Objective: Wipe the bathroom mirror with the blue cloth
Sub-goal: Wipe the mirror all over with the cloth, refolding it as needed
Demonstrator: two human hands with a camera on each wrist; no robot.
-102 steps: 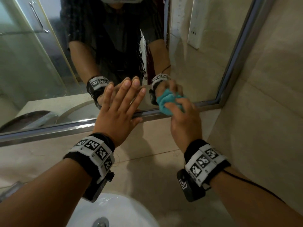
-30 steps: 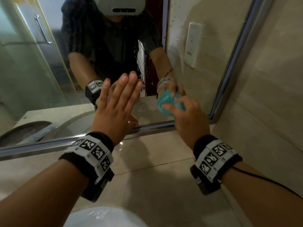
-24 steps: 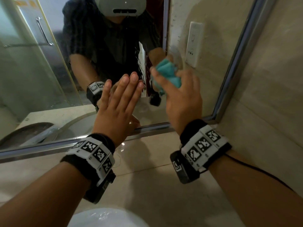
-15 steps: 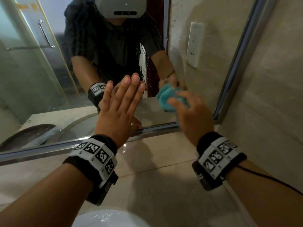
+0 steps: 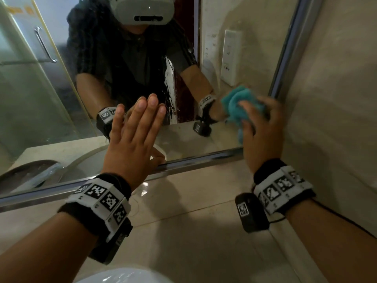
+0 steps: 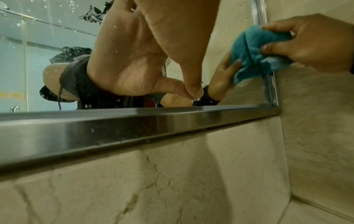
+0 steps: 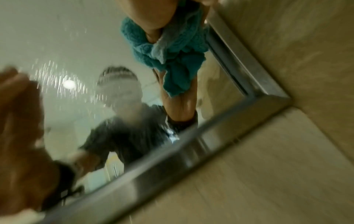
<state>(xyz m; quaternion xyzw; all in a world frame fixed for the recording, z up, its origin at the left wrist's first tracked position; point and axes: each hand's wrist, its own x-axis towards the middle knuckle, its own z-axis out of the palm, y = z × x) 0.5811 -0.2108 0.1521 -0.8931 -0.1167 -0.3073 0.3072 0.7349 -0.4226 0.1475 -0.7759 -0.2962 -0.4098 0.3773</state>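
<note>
The mirror [image 5: 40, 103] has a steel frame [image 5: 193, 162] and hangs on a beige tiled wall. My right hand [image 5: 263, 127] grips the bunched blue cloth [image 5: 236, 107] and presses it on the glass close to the frame's lower right corner. In the left wrist view the cloth [image 6: 254, 51] lies against the right frame bar, and in the right wrist view the cloth [image 7: 172, 50] hangs below my fingers. My left hand [image 5: 134, 135] lies flat on the glass with straight fingers, just above the bottom frame bar [image 6: 134, 121].
A white basin [image 5: 122, 275] sits below at the frame's bottom edge. The tiled side wall [image 5: 336, 99] stands close on the right of the mirror. The glass reflects a wall socket [image 5: 231, 58] and a shower door handle [image 5: 43, 44]. Water specks [image 7: 63, 75] dot the glass.
My right hand swept the cloth up the glass, back down, and now right to the frame's right edge. My left hand has stayed flat on the mirror.
</note>
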